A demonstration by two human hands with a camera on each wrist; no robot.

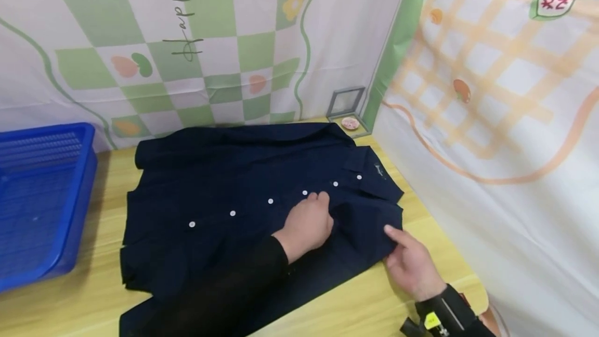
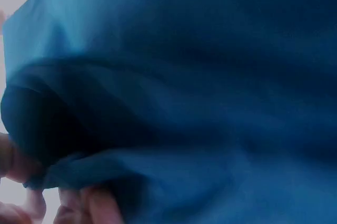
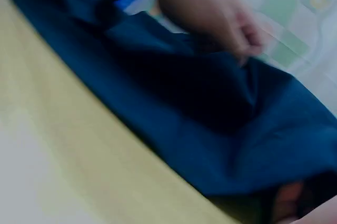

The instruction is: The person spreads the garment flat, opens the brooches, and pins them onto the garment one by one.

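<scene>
**Two hands on a dark navy shirt spread over the table**

Head view: a navy shirt (image 1: 224,191) lies flat on the wooden table (image 1: 374,300), buttoned front up, its white buttons (image 1: 232,213) running in a line from about 8 o'clock up toward 2 o'clock, where the collar (image 1: 374,173) sits. The left hand (image 1: 306,228) rests on the cloth near the middle of the picture, knuckles up and fingers curled down into the fabric just below the button line. The right hand (image 1: 412,261), at 4 o'clock from it, pinches the shirt's near edge between thumb and fingers. A blue basket (image 1: 42,196) stands at 9 o'clock, apart from the shirt. A small grey frame (image 1: 345,103) stands at the back corner, at 1 o'clock.

Left wrist view: blue cloth (image 2: 200,103) fills the picture; fingertips (image 2: 95,205) at 7 o'clock bunch a fold of it.

Right wrist view: blurred. The shirt (image 3: 210,113) lies across the table (image 3: 63,145); the left hand (image 3: 210,8) presses into it at 12 o'clock.
</scene>
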